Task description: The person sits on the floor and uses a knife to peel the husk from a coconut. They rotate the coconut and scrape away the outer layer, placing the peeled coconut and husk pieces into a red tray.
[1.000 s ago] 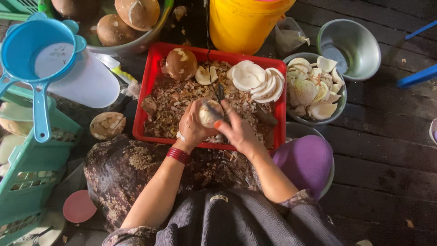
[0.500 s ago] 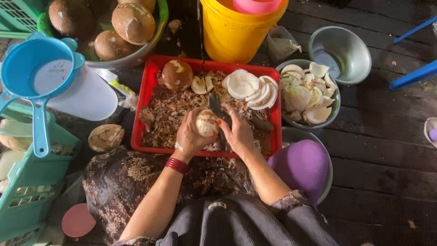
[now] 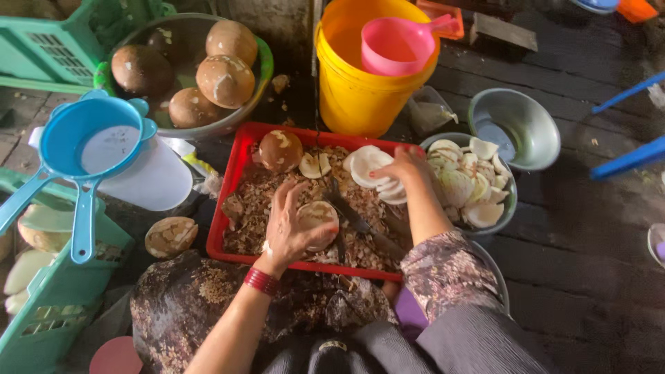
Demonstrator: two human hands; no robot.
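My left hand (image 3: 289, 228) grips a peeled coconut piece (image 3: 318, 220) over the red tray (image 3: 228, 208), which is full of brown shavings. My right hand (image 3: 405, 166) reaches to the tray's far right corner and rests on a stack of white coconut pieces (image 3: 370, 173); whether it grips one I cannot tell. A dark knife (image 3: 353, 216) lies on the shavings between the hands. A whole brown coconut (image 3: 280, 150) and a split white piece (image 3: 315, 165) sit at the tray's far edge.
A metal bowl of white coconut pieces (image 3: 506, 208) stands right of the tray, an empty metal bowl (image 3: 547, 138) beyond it. A yellow bucket (image 3: 360, 90) with a pink scoop (image 3: 395, 45) is behind. Left: a bowl of brown coconuts (image 3: 256, 90), blue strainer (image 3: 83, 159), green crates (image 3: 48, 291).
My right hand left the coconut piece and reached up right to the white stack. My left hand keeps the piece. The camera view tilted toward the far side.
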